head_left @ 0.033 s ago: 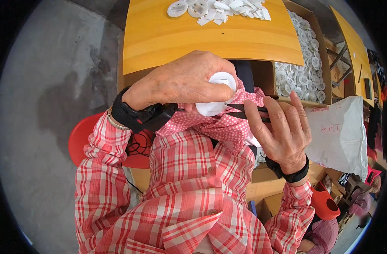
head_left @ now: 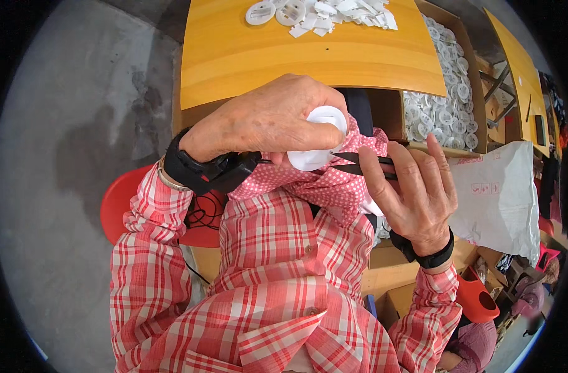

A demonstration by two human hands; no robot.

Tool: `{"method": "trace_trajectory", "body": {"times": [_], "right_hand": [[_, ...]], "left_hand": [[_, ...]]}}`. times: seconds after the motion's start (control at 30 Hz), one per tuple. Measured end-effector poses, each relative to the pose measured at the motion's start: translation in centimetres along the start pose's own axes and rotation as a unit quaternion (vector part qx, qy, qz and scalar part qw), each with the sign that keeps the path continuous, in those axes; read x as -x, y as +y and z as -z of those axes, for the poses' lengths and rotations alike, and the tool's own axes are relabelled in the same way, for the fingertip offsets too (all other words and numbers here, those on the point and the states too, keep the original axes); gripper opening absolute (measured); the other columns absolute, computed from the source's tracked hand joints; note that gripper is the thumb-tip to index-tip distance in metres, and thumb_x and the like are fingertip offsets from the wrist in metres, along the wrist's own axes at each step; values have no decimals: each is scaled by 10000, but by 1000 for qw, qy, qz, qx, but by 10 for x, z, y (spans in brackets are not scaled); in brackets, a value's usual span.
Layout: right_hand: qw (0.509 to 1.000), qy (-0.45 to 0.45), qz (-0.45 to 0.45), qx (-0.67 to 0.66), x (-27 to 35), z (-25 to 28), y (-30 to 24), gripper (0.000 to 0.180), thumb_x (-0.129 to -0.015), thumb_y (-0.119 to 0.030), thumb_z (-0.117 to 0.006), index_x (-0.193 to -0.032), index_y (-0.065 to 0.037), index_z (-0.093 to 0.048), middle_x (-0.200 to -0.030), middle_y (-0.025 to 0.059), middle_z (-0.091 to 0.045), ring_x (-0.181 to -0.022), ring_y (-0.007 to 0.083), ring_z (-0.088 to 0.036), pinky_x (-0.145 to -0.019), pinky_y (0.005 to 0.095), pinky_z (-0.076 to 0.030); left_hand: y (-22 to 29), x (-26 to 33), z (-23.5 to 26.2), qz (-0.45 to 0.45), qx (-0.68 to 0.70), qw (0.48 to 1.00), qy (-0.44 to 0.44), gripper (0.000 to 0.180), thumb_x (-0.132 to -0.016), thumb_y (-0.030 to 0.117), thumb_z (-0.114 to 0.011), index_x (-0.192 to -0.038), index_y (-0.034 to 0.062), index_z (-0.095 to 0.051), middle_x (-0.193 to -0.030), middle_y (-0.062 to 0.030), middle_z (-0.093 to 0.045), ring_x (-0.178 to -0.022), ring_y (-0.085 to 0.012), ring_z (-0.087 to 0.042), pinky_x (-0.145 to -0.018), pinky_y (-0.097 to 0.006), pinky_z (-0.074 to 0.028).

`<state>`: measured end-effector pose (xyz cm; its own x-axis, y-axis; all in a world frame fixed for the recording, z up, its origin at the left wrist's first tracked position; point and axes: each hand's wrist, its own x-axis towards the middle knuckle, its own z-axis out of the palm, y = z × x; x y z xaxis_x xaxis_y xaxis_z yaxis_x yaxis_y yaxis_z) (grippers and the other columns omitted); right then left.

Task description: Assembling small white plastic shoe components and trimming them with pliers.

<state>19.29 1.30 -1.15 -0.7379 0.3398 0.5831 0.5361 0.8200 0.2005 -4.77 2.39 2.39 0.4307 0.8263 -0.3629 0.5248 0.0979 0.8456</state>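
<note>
A: Head view: your left hand [head_left: 268,121] is closed around the round white plastic disc [head_left: 318,146], held over your lap near the yellow wooden table [head_left: 265,62].

B: Your right hand [head_left: 414,193] pinches the small black snips [head_left: 358,165], long axis pointing left, tips touching the disc's right edge.

head cam | looks steeply down | close over hands [head_left: 333,161] | fisheye
</note>
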Motion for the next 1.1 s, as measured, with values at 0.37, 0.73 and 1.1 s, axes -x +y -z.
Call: {"method": "trace_trajectory", "body": {"times": [0.37,0.73,1.1], "right_hand": [[1000,-5,-2,-6,-1,1,1,327,-735,-168,-628,-1060,-192,-651,-867,35,-550,-780,150,-583,-919,441,-518],[1000,-13,-5,-28,-1,2,6,380,-706,-169,-641,-1085,-184,-655,-851,33,-538,-749,149,-581,-916,444,-516],[999,-7,-5,-32,0,-1,6,380,-722,-146,-638,-1099,-183,-651,-827,25,-530,-730,141,-572,-904,446,-519]], "left_hand": [[5,-1,0,12,-3,1000,-6,290,-792,249,-587,-965,27,-657,-790,-45,-647,-688,-113,-605,-556,-253,-489],[4,-2,1,-4,-9,1000,-7,287,-804,251,-596,-969,25,-658,-799,-45,-650,-706,-114,-606,-582,-253,-488],[14,0,4,38,13,999,-5,271,-816,243,-617,-976,26,-651,-788,-39,-643,-663,-101,-606,-517,-235,-483]]}}
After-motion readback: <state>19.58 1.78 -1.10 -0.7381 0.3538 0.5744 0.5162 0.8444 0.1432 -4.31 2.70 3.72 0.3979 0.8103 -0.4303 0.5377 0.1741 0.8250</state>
